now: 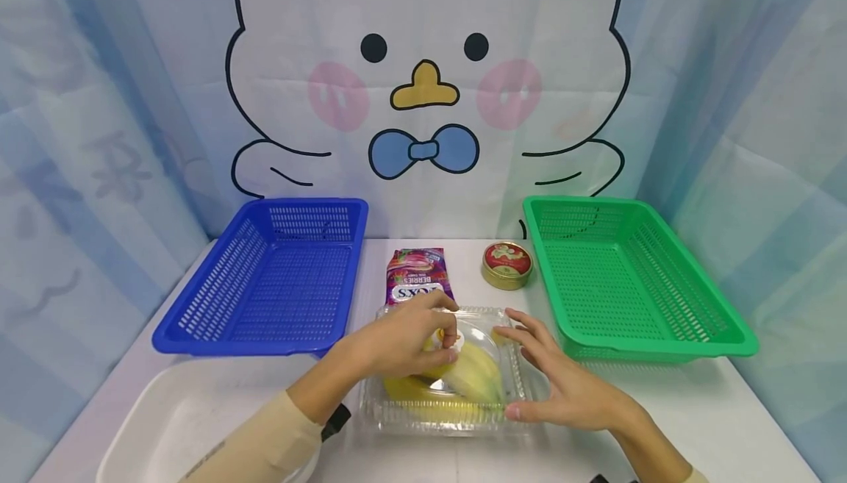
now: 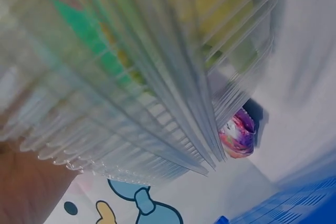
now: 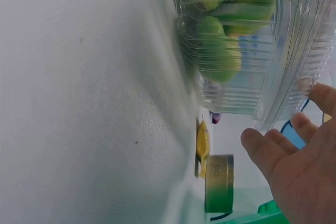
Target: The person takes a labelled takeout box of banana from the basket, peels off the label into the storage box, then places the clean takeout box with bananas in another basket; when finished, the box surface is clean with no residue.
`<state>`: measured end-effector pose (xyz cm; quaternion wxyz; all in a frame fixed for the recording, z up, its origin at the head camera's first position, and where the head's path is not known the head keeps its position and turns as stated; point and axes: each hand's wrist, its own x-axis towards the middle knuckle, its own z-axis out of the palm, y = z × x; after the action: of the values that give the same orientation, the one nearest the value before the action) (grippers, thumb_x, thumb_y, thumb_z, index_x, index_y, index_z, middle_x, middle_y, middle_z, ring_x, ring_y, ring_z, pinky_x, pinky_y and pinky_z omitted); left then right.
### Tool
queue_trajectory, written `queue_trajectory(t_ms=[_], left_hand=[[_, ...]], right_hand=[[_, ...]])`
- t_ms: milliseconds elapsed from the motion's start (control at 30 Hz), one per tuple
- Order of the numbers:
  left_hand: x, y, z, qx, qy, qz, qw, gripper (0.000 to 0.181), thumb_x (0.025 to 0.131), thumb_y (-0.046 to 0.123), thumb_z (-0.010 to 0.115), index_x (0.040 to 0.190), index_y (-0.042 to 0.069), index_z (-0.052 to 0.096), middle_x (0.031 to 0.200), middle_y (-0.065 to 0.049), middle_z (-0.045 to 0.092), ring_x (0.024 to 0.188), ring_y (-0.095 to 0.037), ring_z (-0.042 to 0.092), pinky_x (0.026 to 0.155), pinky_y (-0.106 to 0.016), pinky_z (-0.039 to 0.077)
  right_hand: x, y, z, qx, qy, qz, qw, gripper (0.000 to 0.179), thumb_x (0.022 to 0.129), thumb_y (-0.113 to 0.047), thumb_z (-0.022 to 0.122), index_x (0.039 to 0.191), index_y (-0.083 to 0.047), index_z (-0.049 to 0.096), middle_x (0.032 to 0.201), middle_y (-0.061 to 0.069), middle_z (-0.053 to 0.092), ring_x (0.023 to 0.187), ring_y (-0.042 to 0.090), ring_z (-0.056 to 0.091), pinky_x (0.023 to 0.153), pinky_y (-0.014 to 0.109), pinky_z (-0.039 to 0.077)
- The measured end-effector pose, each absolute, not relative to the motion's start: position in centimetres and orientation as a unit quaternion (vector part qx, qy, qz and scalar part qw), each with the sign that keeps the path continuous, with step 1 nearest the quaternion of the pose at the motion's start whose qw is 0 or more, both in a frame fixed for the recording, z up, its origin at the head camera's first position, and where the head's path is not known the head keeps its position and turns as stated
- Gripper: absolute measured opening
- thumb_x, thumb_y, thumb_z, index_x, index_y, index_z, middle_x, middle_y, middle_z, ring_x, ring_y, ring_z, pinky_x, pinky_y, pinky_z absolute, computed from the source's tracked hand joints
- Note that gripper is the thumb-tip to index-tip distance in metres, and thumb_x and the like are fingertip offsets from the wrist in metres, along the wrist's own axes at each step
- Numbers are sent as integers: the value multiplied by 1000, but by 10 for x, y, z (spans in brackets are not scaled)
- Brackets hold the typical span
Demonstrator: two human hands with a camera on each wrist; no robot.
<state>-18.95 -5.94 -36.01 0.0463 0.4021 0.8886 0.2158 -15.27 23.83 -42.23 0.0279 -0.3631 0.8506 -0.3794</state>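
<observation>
A clear plastic clamshell box holding yellow-green fruit sits at the middle of the table. My left hand lies over the top left of its lid, fingers loosely bent, the thumb low across the lid. Beside the right edge of the box is my right hand, fingers and thumb spread, fingertips right at the rim. In the right wrist view the ridged side of the box and more fruit show. Only part of the left hand appears in the left wrist view, behind the box's rim.
A purple berry candy bag lies just behind the box, and a round gold tin with a red lid stands to its right. The blue basket is at left, the green basket at right. A white tray sits front left.
</observation>
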Motion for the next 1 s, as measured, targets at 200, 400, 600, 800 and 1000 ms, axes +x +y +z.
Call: queue_trajectory(t_ms=[200,400,600,800,1000], left_hand=[[-189,-59,-360,396,887,233,48,18,98,28,70,83,28,60,145,-7,53,129,-27,57,100,-40,54],[-190,-63,-360,400,878,260,51,16,99,27,70,85,26,61,145,-5,51,130,-25,55,104,-41,52],[-197,-76,-359,399,857,323,50,14,97,22,71,87,23,63,143,-5,51,130,-26,53,104,-43,53],[-199,-94,-350,367,827,418,76,12,99,24,71,90,20,63,146,-2,46,137,-29,48,104,-44,53],[-199,-112,-337,333,814,472,59,11,100,28,70,95,20,64,148,0,45,140,-31,45,101,-41,55]], right_hand=[[-153,238,-423,-365,850,-380,28,94,85,-31,85,160,-19,31,170,11,9,149,16,28,111,51,47],[-153,239,-424,-362,847,-389,35,94,85,-30,85,160,-18,31,170,11,8,150,16,29,112,51,45],[-153,238,-424,-357,848,-390,37,94,84,-29,85,161,-20,30,170,4,6,150,19,28,113,52,44],[-152,237,-424,-360,850,-384,31,95,83,-30,86,160,-21,31,170,5,8,150,20,29,112,51,45],[-152,235,-423,-359,853,-378,28,95,84,-32,86,161,-21,31,170,8,9,149,24,30,112,51,46]])
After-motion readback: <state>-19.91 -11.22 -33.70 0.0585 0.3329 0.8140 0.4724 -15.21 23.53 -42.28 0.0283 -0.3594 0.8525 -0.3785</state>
